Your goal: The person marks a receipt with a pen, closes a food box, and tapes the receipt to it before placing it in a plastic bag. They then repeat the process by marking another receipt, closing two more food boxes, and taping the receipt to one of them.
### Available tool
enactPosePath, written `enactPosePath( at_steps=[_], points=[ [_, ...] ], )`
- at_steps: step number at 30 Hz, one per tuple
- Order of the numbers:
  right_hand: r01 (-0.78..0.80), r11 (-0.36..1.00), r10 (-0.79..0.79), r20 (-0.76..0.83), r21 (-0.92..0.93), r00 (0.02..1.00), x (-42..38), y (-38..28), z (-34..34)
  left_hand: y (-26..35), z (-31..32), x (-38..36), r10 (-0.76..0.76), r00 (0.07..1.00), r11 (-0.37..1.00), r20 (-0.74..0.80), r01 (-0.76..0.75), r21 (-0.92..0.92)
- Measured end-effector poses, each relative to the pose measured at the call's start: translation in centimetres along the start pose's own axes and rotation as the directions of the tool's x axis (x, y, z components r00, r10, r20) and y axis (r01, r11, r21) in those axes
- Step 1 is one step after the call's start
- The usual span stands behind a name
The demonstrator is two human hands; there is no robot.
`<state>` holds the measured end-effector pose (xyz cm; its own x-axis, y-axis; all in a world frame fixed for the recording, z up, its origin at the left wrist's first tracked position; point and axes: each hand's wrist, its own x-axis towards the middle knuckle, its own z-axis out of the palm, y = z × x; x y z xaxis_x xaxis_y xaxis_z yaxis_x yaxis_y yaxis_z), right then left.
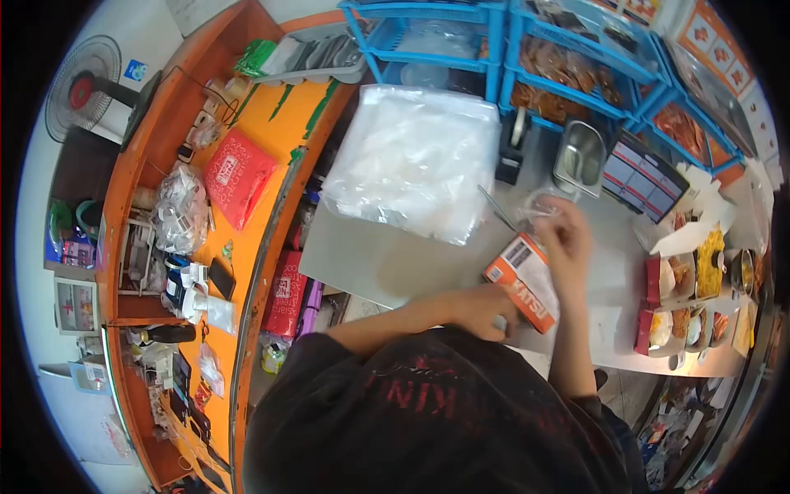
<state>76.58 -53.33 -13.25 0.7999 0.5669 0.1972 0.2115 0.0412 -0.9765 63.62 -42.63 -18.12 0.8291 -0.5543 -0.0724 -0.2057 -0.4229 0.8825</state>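
Note:
My left hand (487, 313) rests against the lower left side of an orange and white box (527, 281) on the steel table; its fingers are bent, and what they hold, if anything, is hidden. Above the box's upper right corner, my right hand (564, 229) pinches a piece of clear plastic (539, 206). A thin grey stick (497, 207) lies just above the box. To the left spreads a large stack of clear plastic bags (411, 156).
Blue racks (494, 62) line the back. A steel container (581, 156), a black tape dispenser (512, 152) and a tablet (643, 177) stand before them. Open food boxes (663, 278) sit at right. An orange counter (255, 123) with a red package (239, 177) is at left.

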Motion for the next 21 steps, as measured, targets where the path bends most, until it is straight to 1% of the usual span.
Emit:
enactPosePath(
  at_steps=[1, 2, 3, 4, 5, 6, 7, 8, 9, 10, 11, 13, 15, 16, 17, 18, 19, 20, 21],
  points=[
    [0.086, 0.995, -0.09, 0.112, 0.04, 0.99, 2.1, -1.1, 4.2, -0.1, -0.9, -2.6, -0.105, 0.993, 0.988, -0.049, 0.099, -0.12],
    [0.195, 0.98, -0.188, 0.135, -0.035, 0.973, 4.3, -0.9, 8.6, -0.4, -1.9, -5.2, -0.14, 0.973, 0.984, -0.183, 0.117, -0.131],
    [0.197, 0.98, -0.189, 0.153, -0.039, 0.97, 6.7, 0.2, 12.8, -0.8, -2.7, -7.6, -0.172, 0.935, 0.98, -0.31, 0.13, -0.152],
    [0.237, 0.969, -0.223, 0.167, -0.073, 0.96, 9.2, 3.3, 17.0, -1.9, -3.5, -9.7, -0.146, 0.909, 0.987, -0.391, 0.105, -0.124],
    [0.322, 0.895, -0.252, 0.245, -0.31, 0.936, 11.6, 6.9, 20.1, -3.1, -4.5, -11.6, -0.115, 0.875, 0.992, -0.47, 0.081, -0.093],
    [0.395, 0.597, -0.14, 0.394, -0.698, 0.908, 12.4, 10.4, 22.3, -3.4, -5.6, -13.3, -0.101, 0.879, 0.994, -0.466, 0.065, -0.093],
    [0.384, 0.59, -0.133, 0.383, -0.71, 0.914, 12.4, 10.0, 23.0, -3.4, -6.9, -15.1, -0.135, 0.793, 0.99, -0.594, 0.09, -0.105],
    [0.225, 0.55, 0.102, 0.332, -0.804, 0.938, 12.1, 9.7, 23.5, -3.7, -8.2, -16.8, -0.166, 0.691, 0.986, -0.704, 0.113, -0.121],
    [0.074, 0.467, 0.326, 0.249, -0.881, 0.912, 12.2, 9.3, 24.0, -4.6, -9.5, -18.1, -0.154, 0.704, 0.988, -0.693, 0.097, -0.12],
    [0.06, 0.453, 0.33, 0.23, -0.889, 0.915, 12.6, 9.5, 24.3, -5.6, -10.9, -19.2, -0.194, 0.611, 0.98, -0.767, 0.158, -0.122],
    [0.013, 0.451, 0.367, 0.199, -0.892, 0.908, 12.7, 9.8, 24.6, -6.5, -11.9, -19.8, -0.235, 0.512, 0.966, -0.826, 0.22, -0.138],
    [-0.063, 0.439, 0.416, 0.141, -0.896, 0.898, 12.4, 11.3, 25.0, -8.9, -14.3, -19.2, -0.113, 0.44, 0.95, -0.891, 0.31, 0.032],
    [0.035, 0.363, 0.412, 0.194, -0.931, 0.89, 13.3, 13.3, 24.7, -11.8, -17.1, -17.2, 0.007, 0.524, 0.927, -0.852, 0.316, 0.202],
    [0.099, 0.341, 0.345, 0.223, -0.935, 0.912, 13.7, 12.6, 24.3, -13.6, -18.1, -15.9, 0.021, 0.541, 0.933, -0.841, 0.291, 0.211],
    [0.156, 0.316, 0.285, 0.251, -0.936, 0.925, 13.9, 11.4, 23.7, -15.4, -18.6, -14.6, 0.045, 0.569, 0.88, -0.821, 0.366, 0.302],
    [0.163, 0.374, 0.125, 0.223, -0.913, 0.967, 15.4, 9.4, 22.9, -16.9, -18.6, -13.6, 0.069, 0.596, 0.813, -0.8, 0.431, 0.391],
    [0.187, 0.422, -0.043, 0.187, -0.887, 0.981, 16.8, 6.1, 22.0, -17.8, -18.7, -13.2, 0.083, 0.61, 0.821, -0.788, 0.406, 0.4],
    [0.279, 0.669, -0.399, -0.016, -0.689, 0.917, 16.9, -0.4, 21.0, -18.5, -18.9, -13.1, -0.02, 0.638, 0.788, -0.769, 0.484, 0.381],
    [0.263, 0.84, -0.363, -0.132, -0.474, 0.922, 17.1, -5.2, 20.0, -19.4, -19.3, -12.9, -0.121, 0.654, 0.742, -0.746, 0.559, 0.37]
  ],
)
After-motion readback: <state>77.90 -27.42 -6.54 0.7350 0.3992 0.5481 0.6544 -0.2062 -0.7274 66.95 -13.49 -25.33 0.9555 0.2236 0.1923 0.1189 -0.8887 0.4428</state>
